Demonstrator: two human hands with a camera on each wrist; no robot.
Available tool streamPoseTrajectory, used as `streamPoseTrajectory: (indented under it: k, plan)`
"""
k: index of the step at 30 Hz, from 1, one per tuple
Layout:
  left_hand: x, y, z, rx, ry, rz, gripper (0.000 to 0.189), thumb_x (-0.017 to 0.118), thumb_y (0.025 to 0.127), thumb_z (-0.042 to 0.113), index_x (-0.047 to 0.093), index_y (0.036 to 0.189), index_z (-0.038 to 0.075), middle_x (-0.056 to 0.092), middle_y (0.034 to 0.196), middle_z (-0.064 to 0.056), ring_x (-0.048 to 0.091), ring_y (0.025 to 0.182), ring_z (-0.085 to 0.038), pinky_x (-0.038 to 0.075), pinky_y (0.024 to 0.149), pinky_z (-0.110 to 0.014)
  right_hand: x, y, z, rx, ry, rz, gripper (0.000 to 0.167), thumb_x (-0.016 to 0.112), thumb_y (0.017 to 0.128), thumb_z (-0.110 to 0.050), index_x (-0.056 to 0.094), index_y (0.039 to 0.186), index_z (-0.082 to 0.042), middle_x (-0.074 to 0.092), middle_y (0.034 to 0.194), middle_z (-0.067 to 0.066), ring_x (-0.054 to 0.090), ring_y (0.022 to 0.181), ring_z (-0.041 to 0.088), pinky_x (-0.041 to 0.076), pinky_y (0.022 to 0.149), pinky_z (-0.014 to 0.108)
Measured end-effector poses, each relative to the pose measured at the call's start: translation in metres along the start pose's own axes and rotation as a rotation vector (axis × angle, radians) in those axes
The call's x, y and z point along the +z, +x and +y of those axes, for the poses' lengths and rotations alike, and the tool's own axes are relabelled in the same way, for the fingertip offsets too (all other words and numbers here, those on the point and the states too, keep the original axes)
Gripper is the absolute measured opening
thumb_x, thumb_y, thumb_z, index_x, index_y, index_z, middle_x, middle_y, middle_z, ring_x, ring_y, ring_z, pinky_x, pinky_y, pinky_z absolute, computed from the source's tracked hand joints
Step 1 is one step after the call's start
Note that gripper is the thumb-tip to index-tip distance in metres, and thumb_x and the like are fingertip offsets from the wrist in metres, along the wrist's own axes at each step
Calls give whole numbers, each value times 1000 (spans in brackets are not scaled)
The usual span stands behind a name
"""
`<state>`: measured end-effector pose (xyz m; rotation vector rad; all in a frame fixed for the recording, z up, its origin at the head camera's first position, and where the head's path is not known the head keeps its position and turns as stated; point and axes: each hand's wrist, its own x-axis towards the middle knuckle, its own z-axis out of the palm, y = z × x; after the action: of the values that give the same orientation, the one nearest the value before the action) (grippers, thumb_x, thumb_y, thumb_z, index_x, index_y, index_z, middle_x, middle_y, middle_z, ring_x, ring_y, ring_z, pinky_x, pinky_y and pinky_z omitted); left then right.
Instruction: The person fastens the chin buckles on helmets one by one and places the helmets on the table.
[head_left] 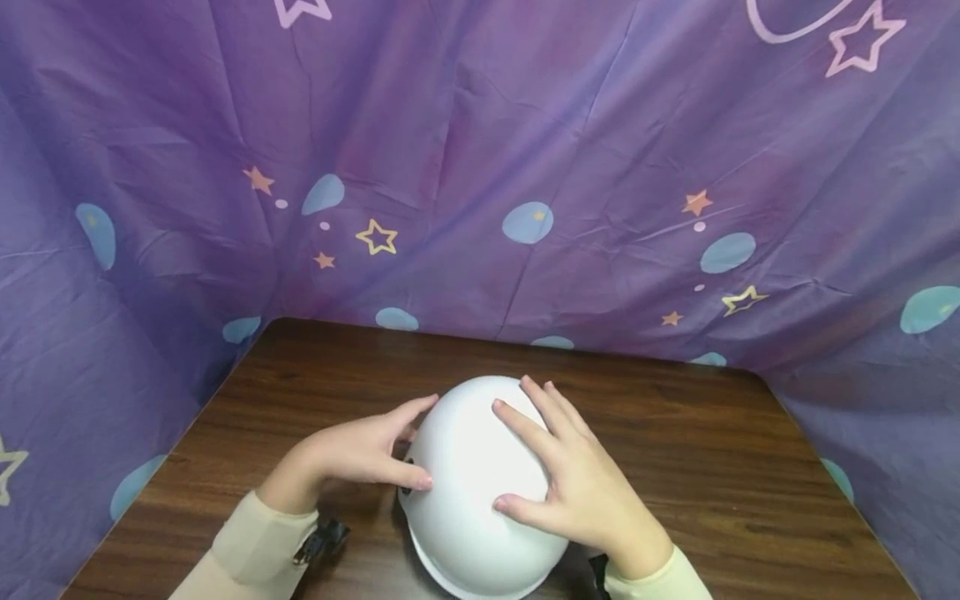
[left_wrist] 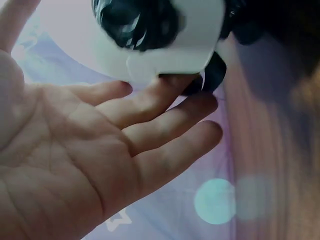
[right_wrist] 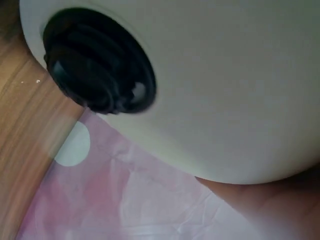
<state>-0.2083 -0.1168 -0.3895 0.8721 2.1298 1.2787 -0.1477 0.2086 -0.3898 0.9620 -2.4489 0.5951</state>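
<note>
We see a dark brown wooden table (head_left: 705, 467) with rounded far corners, its grain running side to side. Around it on three sides hangs a creased purple cloth (head_left: 585, 142) (printed with pale blue blobs, small orange stars and outlined yellow and pink stars), which closes off whatever room lies behind. Soft, even light falls across cloth and tabletop alike.

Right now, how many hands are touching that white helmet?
2. The left hand rests on the left side of the white helmet; the right hand lies spread over its top right. Fingers behind the helmet may be hidden.
</note>
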Motion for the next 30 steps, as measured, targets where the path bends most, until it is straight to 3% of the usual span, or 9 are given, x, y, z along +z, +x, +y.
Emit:
streamPoseTrajectory:
  k: [6,9,19,30]
  plan:
    - [7,-8,19,104,75,142,109,86,90,35,19,168,-1,48,156,-29,49,144,-40,40,117,-59,-6,2,-1,-13,35,60,95,75,84,-75,52,160,-25,35,170,14,32,154,47,33,116,72]
    - [11,-13,29,149,128,200,104,86,91,36,25,167,-1,50,156,-25,52,141,-37,42,115,-58,-8,3,-3,-12,46,84,98,75,83,-78,51,161,-24,33,172,12,31,155,46,31,117,73]
    - [24,-20,54,229,313,316,101,90,87,31,33,164,-2,41,165,-21,44,149,-33,36,121,-54,-14,3,-10,-7,56,130,107,76,77,-83,50,161,-22,31,172,12,31,154,47,31,116,74]
    - [44,-28,71,321,472,423,96,94,82,27,45,160,3,49,158,-21,52,143,-36,49,111,-54,-22,8,-20,-96,29,219,98,69,80,-86,60,153,-20,40,167,18,39,148,52,34,110,77]
